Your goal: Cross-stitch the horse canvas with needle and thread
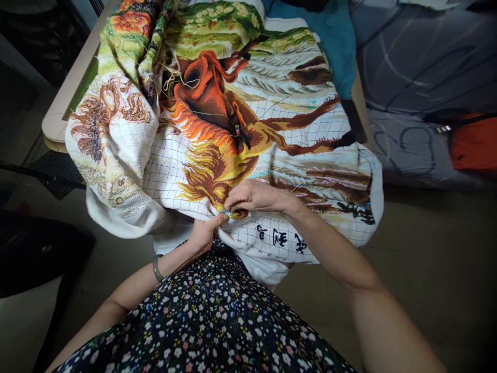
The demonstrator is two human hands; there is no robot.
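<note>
A large cross-stitch cloth (166,171) is spread over the table and hangs down to my lap. Its stitching shows a horse in orange, brown and yellow, with blue grid lines on the unstitched parts. My left hand (202,234) grips the near edge, thumb on top and the other fingers hidden beneath the fabric. Just to its right, my right hand (252,197) is closed in a pinch against the cloth by the horse's head. Whatever its fingertips hold is too small to make out. Loose yellowish threads (174,77) lie on the upper left of the stitching.
A pale wooden table (58,111) supports the cloth, its rounded corner showing at the left. Bunched stitched fabric (120,124) hangs over that side. A grey patterned bed or sofa (411,77) stands at the right with an orange bag (473,142) on it. Teal fabric (337,41) lies behind.
</note>
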